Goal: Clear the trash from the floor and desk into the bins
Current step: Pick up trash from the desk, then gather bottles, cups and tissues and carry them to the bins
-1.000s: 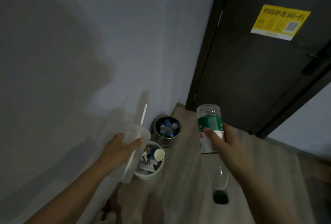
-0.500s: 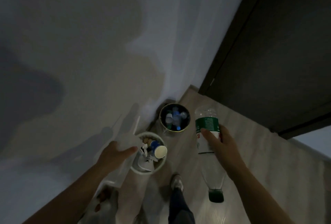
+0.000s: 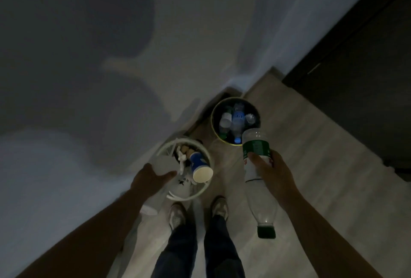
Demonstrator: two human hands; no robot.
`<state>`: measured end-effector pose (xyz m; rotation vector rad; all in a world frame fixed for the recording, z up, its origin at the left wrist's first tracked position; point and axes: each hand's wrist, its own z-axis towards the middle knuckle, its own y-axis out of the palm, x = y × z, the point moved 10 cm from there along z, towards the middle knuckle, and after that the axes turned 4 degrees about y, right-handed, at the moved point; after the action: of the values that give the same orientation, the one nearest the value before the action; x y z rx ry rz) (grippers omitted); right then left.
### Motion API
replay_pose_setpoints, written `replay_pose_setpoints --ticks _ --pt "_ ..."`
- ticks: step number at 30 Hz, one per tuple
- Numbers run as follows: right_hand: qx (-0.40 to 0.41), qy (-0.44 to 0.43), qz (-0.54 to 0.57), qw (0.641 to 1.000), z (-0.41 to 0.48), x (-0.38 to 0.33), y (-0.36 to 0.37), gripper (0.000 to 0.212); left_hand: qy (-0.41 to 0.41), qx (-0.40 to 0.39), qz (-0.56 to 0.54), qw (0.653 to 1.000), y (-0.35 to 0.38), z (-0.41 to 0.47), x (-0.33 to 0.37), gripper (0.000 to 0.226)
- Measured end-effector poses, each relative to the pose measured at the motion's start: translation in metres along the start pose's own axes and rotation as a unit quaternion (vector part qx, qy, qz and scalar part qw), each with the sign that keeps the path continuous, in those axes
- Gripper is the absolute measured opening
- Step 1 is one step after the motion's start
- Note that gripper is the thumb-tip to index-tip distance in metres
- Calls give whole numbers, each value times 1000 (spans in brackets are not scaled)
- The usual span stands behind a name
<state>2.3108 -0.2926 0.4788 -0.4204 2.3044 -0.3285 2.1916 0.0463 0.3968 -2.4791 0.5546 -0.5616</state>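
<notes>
Bottle (image 3: 255, 144), gripped cap-down by the right hand (image 3: 273, 177) with fingers (image 3: 255, 158) curled round it, hangs at the near edge of the dark bin (image 3: 212, 122), not squarely over it; released now, it likely hits the floor (image 3: 311, 166). The left hand (image 3: 151, 177), fingers wrapping a clear cup (image 3: 163, 162), hovers at the heaped white bin (image 3: 200, 193), where the cup could roll off.

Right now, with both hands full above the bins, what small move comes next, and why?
Probably ease the right hand forward until the bottle hangs fully over the dark bin: that bin already holds bottles, and this one overlaps only its near rim. The left hand grips a cup.
</notes>
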Motion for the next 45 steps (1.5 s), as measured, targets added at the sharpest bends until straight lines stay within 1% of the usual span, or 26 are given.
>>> replay_pose_setpoints --ticks 6,10,13,16,20,25,27,29,32,36,38,40,42,44,45 --pt "-12 41 7 999 70 47 36 37 -28 -7 55 998 39 73 -4 96" --pt "-9 72 1 997 115 78 52 40 -50 10 75 996 56 113 -16 97" --pt "-7 99 -24 995 147 100 61 46 -65 23 113 991 60 136 -19 95" --pt "0 124 -50 991 174 114 62 48 -24 26 148 988 64 148 -4 80" --pt "12 140 -95 985 207 114 57 51 33 -1 166 986 78 148 19 60" --pt "26 151 -178 972 253 91 46 68 111 -21 153 982 89 145 59 47" --pt "51 145 -197 968 271 86 41 78 133 -17 135 982 91 149 75 46" --pt "77 134 -229 961 287 84 36 83 153 -13 123 981 94 156 88 43" --pt "69 124 -292 946 315 87 41 76 172 -8 118 978 104 171 100 42" --pt "58 133 -339 930 352 99 49 58 182 -9 90 979 122 191 102 42" --pt "37 132 -390 911 368 110 60 58 191 -3 102 976 131 202 101 42" --pt "23 124 -414 901 382 121 71 61 191 -4 116 975 141 213 98 43" --pt "30 114 -395 911 397 128 78 61 185 -2 123 975 147 222 95 42" --pt "26 126 -330 935 404 130 79 61 180 -1 130 975 150 226 93 41" --pt "17 127 -312 941 404 129 80 61 179 -4 133 975 151 225 92 41"
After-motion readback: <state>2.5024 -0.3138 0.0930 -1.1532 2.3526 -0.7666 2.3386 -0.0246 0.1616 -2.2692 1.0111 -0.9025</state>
